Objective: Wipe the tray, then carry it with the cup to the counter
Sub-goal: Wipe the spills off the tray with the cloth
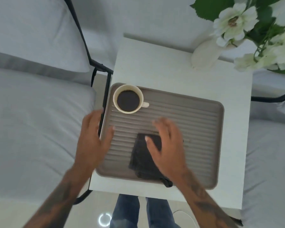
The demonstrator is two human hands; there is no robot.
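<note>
- Two hands work a grey ridged tray (204, 122) at the centre of the frame, on a white bedside table (163, 66) between two made beds.
- My right hand (167, 145) lies spread flat, fingers wide and blurred, palm down on a dark folded cloth (142, 158) in the lower middle of the tray. It presses the cloth to the ridges and grips nothing.
- My left hand (93, 137), at the left of centre, clasps the tray's left rim with the thumb over the lip and the fingers outside, steadying it.
- A white cup (128, 99) of dark coffee stands in the tray's upper-left corner, handle pointing right, well apart from the cloth.
- A pale vase (204, 53) of white flowers occupies the table's upper-right corner, clear of the tray.
- By my reckoning the wiping step is in hand; the carry to the counter is not yet begun, and no counter shows anywhere in the frame.
- The next stroke calls for running along the ridges, not across them, and for stopping short of the cup, which is full enough to spill if nudged.
- Before lifting, the cloth must come off or be tucked aside, and my right hand must take the right rim so the tray rises level.
</note>
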